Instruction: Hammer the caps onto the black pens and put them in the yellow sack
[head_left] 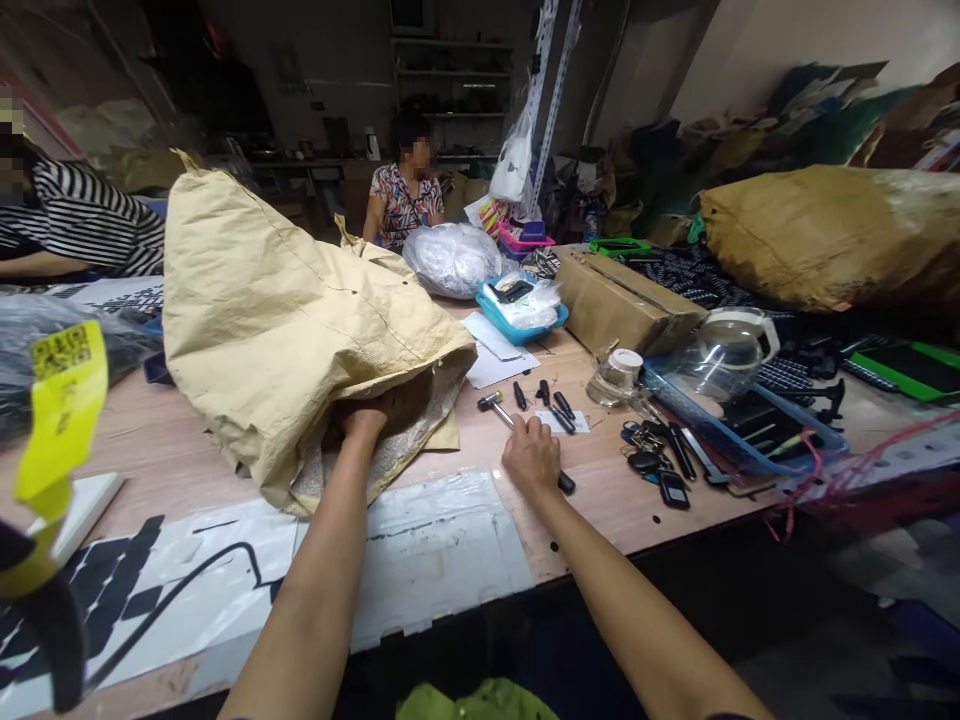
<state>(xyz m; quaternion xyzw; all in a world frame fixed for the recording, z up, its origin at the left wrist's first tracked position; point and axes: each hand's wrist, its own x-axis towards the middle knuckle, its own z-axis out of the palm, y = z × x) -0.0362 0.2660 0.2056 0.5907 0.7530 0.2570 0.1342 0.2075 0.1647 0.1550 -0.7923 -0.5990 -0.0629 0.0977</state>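
A large pale-yellow sack (pixel 270 290) lies on the table with its mouth towards me. My left hand (pixel 365 415) reaches into that mouth, and its fingers are hidden inside. To the right, my right hand (pixel 532 455) is closed over the handle of a small hammer (pixel 493 402) lying on the table. The hammer's head shows beyond my fingers, and the dark end of its handle sticks out below my palm. Just past this hand are several black-handled tools (pixel 562 408). A flat grey-white sheet (pixel 450 545) lies under my left forearm.
At right are car keys (pixel 673 490), a lidded jar (pixel 616 378), a blue tray (pixel 806 450) and a cardboard box (pixel 630 300). A blue basket (pixel 517 330) stands farther back. One person (pixel 405 190) sits across the table; another in stripes (pixel 97 215) is at left.
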